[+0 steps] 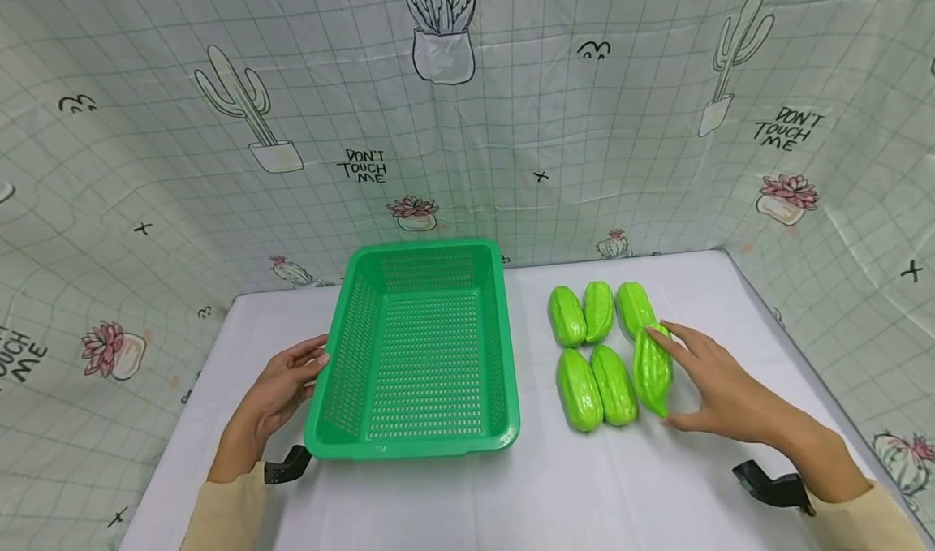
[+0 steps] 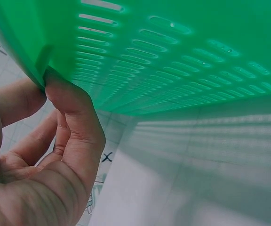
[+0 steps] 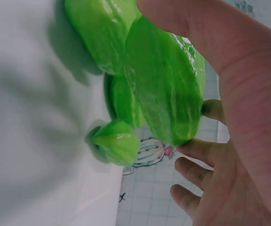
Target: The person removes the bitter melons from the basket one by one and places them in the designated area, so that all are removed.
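Note:
My left hand (image 1: 281,385) pinches the left rim of a green plastic basket (image 1: 316,421) between thumb and fingers; the left wrist view shows the rim caught between them and the basket's slotted wall (image 2: 173,56). My right hand (image 1: 719,389) holds a shiny, bright green ribbed gourd (image 1: 652,372) by its two ends, thumb at the pointed near end and fingers at the far end. In the right wrist view this gourd (image 3: 166,84) appears raised above the table. Several similar gourds (image 1: 580,390) lie beside it in two rows, one (image 1: 634,307) just behind the held one.
A white cloth covers the table (image 1: 555,494). Behind and on both sides hangs a grid-patterned curtain (image 1: 497,129) with cactus drawings. The basket stands on the left half of the table, the gourds to its right. Black wrist mounts (image 1: 774,486) stick out below the hands.

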Demonstrator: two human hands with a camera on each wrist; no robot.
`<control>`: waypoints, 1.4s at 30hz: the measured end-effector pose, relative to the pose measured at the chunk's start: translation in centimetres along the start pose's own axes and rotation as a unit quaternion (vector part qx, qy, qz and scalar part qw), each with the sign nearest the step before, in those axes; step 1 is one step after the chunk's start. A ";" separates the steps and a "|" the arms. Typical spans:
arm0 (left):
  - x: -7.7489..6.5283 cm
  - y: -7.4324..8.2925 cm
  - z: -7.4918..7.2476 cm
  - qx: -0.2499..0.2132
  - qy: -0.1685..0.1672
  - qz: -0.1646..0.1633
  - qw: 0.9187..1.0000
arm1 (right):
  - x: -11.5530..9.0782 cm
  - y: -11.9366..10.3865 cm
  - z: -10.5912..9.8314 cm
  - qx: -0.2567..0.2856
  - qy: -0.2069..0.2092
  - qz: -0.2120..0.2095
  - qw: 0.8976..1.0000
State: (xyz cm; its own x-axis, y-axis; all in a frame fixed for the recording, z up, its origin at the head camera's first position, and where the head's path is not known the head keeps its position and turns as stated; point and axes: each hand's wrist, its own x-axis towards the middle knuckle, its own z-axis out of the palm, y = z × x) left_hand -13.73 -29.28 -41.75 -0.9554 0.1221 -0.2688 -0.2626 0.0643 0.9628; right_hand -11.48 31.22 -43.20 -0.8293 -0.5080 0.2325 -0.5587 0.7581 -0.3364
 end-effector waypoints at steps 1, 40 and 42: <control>0.0 0.0 0.0 -0.001 0.001 0.000 1.000 | -0.1 0.1 0.0 -0.001 -0.003 0.001 1.000; -0.2 0.3 0.1 -0.001 0.007 -0.006 1.000 | -0.6 1.9 1.8 0.018 -0.060 -0.033 0.998; -0.2 0.2 0.1 0.001 0.006 -0.006 1.000 | -0.6 2.0 1.9 0.018 -0.061 -0.032 0.997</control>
State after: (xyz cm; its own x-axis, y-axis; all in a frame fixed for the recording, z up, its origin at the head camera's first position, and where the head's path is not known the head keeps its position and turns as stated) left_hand -13.62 -29.17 -41.48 -0.9539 0.1098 -0.2795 -0.2734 0.0674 0.9595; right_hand -12.06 32.29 -45.71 -0.7851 -0.6029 0.1416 -0.6085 0.7085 -0.3574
